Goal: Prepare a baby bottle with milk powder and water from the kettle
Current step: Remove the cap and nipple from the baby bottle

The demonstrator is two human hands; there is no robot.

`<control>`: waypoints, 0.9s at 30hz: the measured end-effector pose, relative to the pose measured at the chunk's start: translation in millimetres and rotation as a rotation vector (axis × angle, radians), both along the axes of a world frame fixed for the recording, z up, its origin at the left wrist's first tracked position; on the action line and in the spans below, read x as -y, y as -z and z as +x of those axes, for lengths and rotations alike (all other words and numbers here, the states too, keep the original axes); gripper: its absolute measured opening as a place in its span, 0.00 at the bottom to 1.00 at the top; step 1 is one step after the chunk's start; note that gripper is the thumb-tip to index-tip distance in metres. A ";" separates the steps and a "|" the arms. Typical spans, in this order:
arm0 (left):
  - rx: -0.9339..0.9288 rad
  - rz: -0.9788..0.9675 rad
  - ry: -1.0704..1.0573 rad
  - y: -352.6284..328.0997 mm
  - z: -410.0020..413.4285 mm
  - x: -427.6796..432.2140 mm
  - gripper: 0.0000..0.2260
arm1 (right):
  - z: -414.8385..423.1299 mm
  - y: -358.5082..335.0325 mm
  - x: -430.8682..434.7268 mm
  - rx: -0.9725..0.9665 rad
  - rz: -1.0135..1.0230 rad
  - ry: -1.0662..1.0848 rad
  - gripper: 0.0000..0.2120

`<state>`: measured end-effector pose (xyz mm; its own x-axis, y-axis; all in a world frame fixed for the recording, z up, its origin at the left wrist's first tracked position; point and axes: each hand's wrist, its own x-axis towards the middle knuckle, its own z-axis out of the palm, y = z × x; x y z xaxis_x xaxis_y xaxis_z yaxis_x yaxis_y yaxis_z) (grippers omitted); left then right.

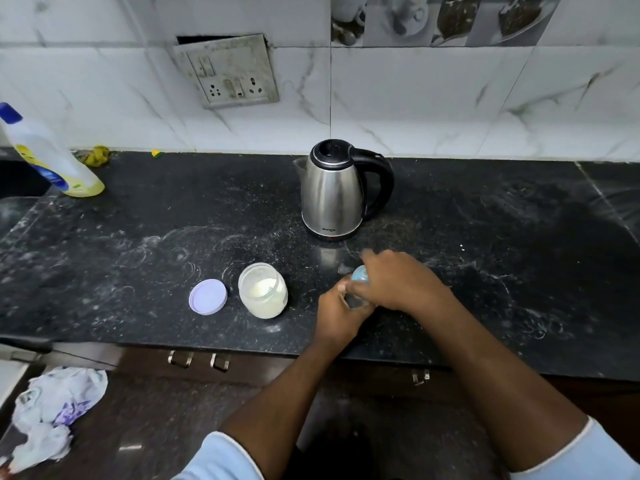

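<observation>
- Counter [485, 271]: dark stone, dusted white.
- Kettle [332, 192]: at 12 o'clock from the hands, lid down, standing apart.
- Jar [263, 291]: open at 9 o'clock, powder inside; lid [208, 296] just beside it.
- Left hand [337, 311] wraps the bottle [360, 275] low; right hand [398, 280] closes over its blue top.
- Step, I judge: twisting the top, on or off I cannot tell.
- Next needs a steady bottle.
- Bottle contents hidden.
</observation>
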<state>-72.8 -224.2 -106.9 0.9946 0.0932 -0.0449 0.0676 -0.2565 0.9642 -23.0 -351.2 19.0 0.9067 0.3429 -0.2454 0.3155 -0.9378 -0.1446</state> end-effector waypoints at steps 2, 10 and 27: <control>-0.008 -0.004 0.008 -0.3 -1.2 0.6 0.17 | 0.5 2.5 -8.0 0.006 -0.079 0.000 0.30; 0.030 -0.012 -0.008 8.2 2.8 3.2 0.23 | 7.4 -17.0 29.2 -0.003 0.245 -0.251 0.21; -0.059 0.007 -0.051 12.6 2.8 2.2 0.25 | -13.1 111.2 92.3 0.117 1.066 0.566 0.31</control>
